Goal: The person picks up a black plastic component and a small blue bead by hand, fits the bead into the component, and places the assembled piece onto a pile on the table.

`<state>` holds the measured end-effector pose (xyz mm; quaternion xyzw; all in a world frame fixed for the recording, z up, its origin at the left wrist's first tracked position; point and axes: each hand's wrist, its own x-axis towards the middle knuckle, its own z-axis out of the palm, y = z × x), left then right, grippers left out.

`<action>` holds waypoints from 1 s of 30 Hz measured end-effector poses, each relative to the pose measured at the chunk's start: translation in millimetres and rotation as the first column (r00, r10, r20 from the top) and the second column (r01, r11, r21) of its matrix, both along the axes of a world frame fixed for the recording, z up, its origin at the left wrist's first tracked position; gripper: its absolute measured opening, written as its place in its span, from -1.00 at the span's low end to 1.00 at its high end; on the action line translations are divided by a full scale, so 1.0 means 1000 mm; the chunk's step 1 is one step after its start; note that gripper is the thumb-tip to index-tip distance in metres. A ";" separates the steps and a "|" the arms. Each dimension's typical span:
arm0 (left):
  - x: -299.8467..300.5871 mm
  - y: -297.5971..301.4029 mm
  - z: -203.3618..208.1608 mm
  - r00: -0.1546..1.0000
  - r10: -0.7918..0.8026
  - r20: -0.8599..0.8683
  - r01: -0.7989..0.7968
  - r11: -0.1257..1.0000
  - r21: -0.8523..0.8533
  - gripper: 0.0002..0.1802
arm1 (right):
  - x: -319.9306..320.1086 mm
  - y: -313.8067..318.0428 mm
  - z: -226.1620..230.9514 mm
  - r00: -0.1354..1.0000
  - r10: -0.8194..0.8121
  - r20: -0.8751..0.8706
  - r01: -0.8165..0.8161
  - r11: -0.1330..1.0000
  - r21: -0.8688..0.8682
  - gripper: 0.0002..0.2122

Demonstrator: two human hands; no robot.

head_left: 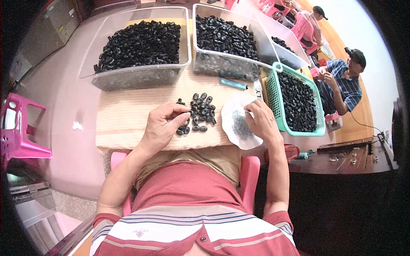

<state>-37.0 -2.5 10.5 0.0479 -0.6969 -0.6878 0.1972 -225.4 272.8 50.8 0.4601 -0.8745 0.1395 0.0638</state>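
Our left hand (161, 123) pinches a black plastic part (187, 112), right hand (264, 121) curled, hold unclear, over a presumably handy white scalloped dish (233, 103).

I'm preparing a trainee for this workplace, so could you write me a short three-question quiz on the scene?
1. Which of the wearer's hands is at the white dish: A) left, B) right, C) neither?
2. True or false: the green basket stands to the left of the white dish.
3. Fill in the colour: the small loose pile of parts beside the left hand, on the striped cloth, is ____.

Key:
1. B: the right hand reaches over the dish's right side.
2. False: the basket stands to the dish's right.
3. Black.
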 end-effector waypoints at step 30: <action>0.007 0.021 0.002 0.975 -0.159 0.155 0.128 0.973 0.192 -0.79 | 0.034 -0.004 -0.020 0.839 0.091 0.536 0.278 0.775 -0.567 -0.86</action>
